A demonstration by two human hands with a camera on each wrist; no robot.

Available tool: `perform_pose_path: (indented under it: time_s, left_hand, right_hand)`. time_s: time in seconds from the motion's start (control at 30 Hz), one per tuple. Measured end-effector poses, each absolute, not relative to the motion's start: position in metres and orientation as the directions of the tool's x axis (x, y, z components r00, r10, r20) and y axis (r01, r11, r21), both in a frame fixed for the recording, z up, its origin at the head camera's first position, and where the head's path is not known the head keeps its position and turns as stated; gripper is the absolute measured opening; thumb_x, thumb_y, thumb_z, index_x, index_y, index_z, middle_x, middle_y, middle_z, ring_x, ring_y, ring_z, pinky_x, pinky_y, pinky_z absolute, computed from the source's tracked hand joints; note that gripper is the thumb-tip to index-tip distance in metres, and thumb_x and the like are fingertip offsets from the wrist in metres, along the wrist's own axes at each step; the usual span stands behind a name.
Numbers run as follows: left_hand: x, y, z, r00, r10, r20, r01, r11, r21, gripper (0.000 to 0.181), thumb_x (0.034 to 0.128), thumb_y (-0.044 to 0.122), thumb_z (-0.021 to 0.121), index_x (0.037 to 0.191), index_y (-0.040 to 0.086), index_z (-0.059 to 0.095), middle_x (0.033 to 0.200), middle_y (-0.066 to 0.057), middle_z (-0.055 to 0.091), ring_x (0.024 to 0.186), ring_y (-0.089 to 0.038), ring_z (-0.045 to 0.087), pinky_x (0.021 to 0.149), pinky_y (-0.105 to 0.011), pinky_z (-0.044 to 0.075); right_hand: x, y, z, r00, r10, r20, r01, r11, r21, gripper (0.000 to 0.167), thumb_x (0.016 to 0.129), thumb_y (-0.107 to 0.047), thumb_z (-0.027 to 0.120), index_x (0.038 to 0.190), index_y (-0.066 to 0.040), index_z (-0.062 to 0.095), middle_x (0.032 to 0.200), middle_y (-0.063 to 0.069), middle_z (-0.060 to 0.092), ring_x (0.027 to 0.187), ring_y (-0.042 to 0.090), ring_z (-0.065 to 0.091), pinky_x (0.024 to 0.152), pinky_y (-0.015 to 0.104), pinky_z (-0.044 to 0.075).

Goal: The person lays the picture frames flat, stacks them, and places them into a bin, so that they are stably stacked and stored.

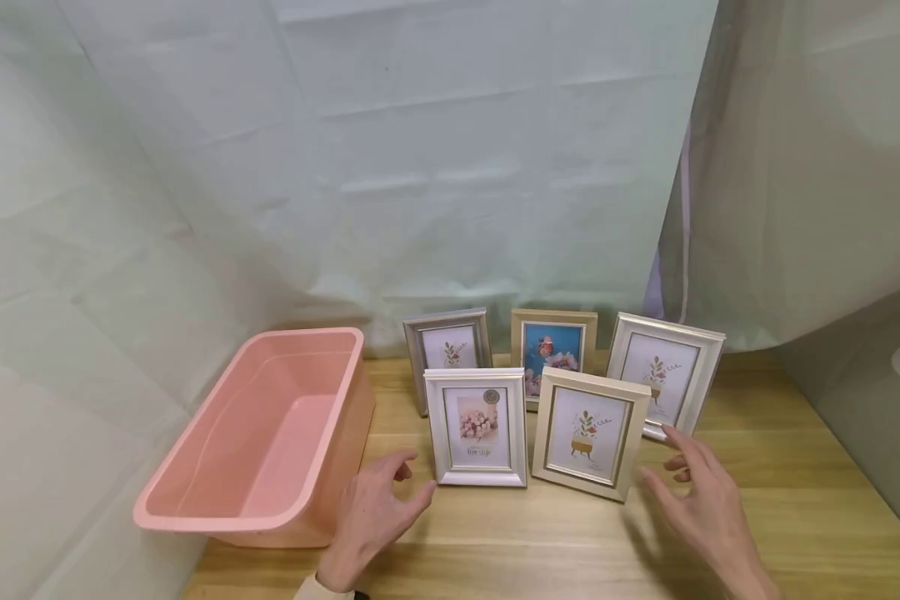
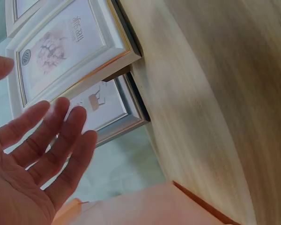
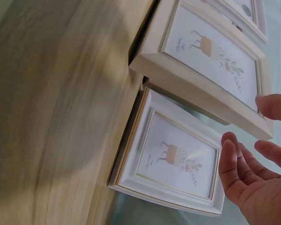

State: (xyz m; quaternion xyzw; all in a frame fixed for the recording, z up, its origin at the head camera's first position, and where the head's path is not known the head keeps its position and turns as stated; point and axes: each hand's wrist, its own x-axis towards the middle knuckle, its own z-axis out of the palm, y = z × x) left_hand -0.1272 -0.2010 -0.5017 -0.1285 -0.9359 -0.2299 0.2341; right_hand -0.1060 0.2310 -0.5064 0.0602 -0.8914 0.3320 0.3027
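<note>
Five picture frames stand upright in two rows. In front are a white frame (image 1: 476, 429) with a flower picture and a cream frame (image 1: 591, 433) with a plant picture. Behind them stand a grey-silver frame (image 1: 450, 342), a gold frame (image 1: 555, 340) with a blue picture and a silver frame (image 1: 666, 375) at the right. My left hand (image 1: 375, 508) is beside the white frame's lower left, fingers relaxed and holding nothing. My right hand (image 1: 701, 504), fingers loosely bent and empty, is at the right of the cream frame, before the silver frame.
A pink plastic tub (image 1: 330, 467) stands on the left of the wooden table (image 1: 555, 550), close by my left hand; its visible inside holds nothing. Pale cloth (image 1: 457, 167) hangs behind the frames and at both sides.
</note>
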Motion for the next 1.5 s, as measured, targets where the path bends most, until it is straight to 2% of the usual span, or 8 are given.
perform_pose_path:
  time_s: [0.2, 0.3, 0.4, 0.67, 0.9, 1.13, 1.4, 1.5]
  left_hand:
    - [-0.129, -0.198, -0.505, -0.796, 0.117, 0.593, 0.41, 0.826, 0.387, 0.02, 0.0755, 0.018, 0.089, 0.092, 0.017, 0.078, 0.07, 0.013, 0.068, 0.065, -0.005, 0.063, 0.057, -0.023, 0.047]
    - [-0.13, -0.195, -0.504, -0.801, 0.104, 0.59, 0.403, 0.823, 0.402, 0.016, 0.0784, 0.008, 0.087, 0.086, 0.019, 0.078, 0.069, 0.014, 0.069, 0.066, 0.001, 0.063, 0.06, -0.019, 0.051]
    - [-0.131, -0.192, -0.504, -0.792, 0.113, 0.6, 0.427, 0.804, 0.413, 0.021, 0.0798, 0.0, 0.086, 0.083, 0.018, 0.077, 0.07, 0.012, 0.071, 0.066, 0.004, 0.061, 0.061, -0.016, 0.053]
    - [-0.13, -0.184, -0.505, -0.775, 0.136, 0.617, 0.486, 0.751, 0.446, 0.023, 0.0806, -0.003, 0.085, 0.082, 0.018, 0.076, 0.071, 0.011, 0.073, 0.066, 0.009, 0.06, 0.059, -0.017, 0.056]
    - [-0.128, -0.181, -0.508, -0.793, 0.114, 0.599, 0.469, 0.741, 0.48, 0.023, 0.0814, -0.003, 0.086, 0.082, 0.018, 0.076, 0.072, 0.011, 0.073, 0.066, 0.008, 0.061, 0.058, -0.02, 0.058]
    - [-0.128, -0.18, -0.509, -0.825, 0.098, 0.557, 0.44, 0.729, 0.524, 0.021, 0.0839, -0.001, 0.086, 0.084, 0.017, 0.076, 0.074, 0.008, 0.075, 0.068, 0.008, 0.061, 0.06, -0.023, 0.061]
    - [-0.126, -0.179, -0.51, -0.806, 0.102, 0.583, 0.468, 0.714, 0.521, 0.025, 0.0821, -0.004, 0.085, 0.083, 0.019, 0.076, 0.074, 0.011, 0.075, 0.067, 0.006, 0.063, 0.059, -0.021, 0.059]
    - [-0.126, -0.179, -0.51, -0.801, 0.1, 0.59, 0.469, 0.717, 0.516, 0.024, 0.0826, -0.003, 0.085, 0.083, 0.019, 0.076, 0.074, 0.011, 0.075, 0.067, 0.006, 0.063, 0.06, -0.02, 0.059]
  right_hand:
    - [-0.108, 0.228, -0.505, -0.711, 0.092, 0.697, -0.396, 0.767, -0.505, 0.036, 0.07, 0.008, 0.091, 0.1, 0.001, 0.072, 0.089, 0.009, 0.073, 0.076, -0.005, 0.059, 0.07, 0.005, 0.049]
    - [-0.112, 0.223, -0.502, -0.658, 0.07, 0.75, -0.451, 0.761, -0.467, 0.031, 0.068, 0.011, 0.088, 0.086, -0.004, 0.069, 0.08, 0.002, 0.069, 0.073, -0.006, 0.057, 0.066, 0.005, 0.048]
    - [-0.116, 0.212, -0.499, -0.616, 0.026, 0.787, -0.517, 0.741, -0.429, 0.032, 0.066, 0.013, 0.087, 0.084, -0.006, 0.069, 0.078, -0.001, 0.068, 0.071, -0.004, 0.057, 0.063, 0.008, 0.049]
    - [-0.126, 0.165, -0.493, -0.593, -0.061, 0.803, -0.627, 0.66, -0.413, 0.034, 0.068, 0.012, 0.089, 0.093, -0.004, 0.073, 0.084, 0.001, 0.07, 0.069, 0.002, 0.061, 0.06, 0.009, 0.05]
    - [-0.135, 0.132, -0.479, -0.669, -0.113, 0.734, -0.589, 0.682, -0.433, 0.05, 0.072, 0.005, 0.095, 0.117, -0.001, 0.074, 0.094, 0.005, 0.07, 0.072, 0.008, 0.066, 0.063, 0.021, 0.057]
    - [-0.155, 0.109, -0.457, -0.732, -0.197, 0.652, -0.584, 0.673, -0.453, 0.066, 0.08, -0.002, 0.094, 0.139, -0.001, 0.066, 0.126, 0.015, 0.069, 0.08, 0.016, 0.071, 0.066, 0.024, 0.06]
    - [-0.176, 0.093, -0.435, -0.814, -0.268, 0.515, -0.527, 0.715, -0.46, 0.075, 0.088, -0.012, 0.09, 0.154, -0.002, 0.055, 0.147, 0.021, 0.06, 0.089, 0.024, 0.074, 0.074, 0.037, 0.064]
    - [-0.185, 0.09, -0.434, -0.829, -0.286, 0.48, -0.518, 0.716, -0.468, 0.078, 0.089, -0.016, 0.09, 0.156, -0.004, 0.053, 0.151, 0.022, 0.058, 0.084, 0.019, 0.071, 0.068, 0.038, 0.061]
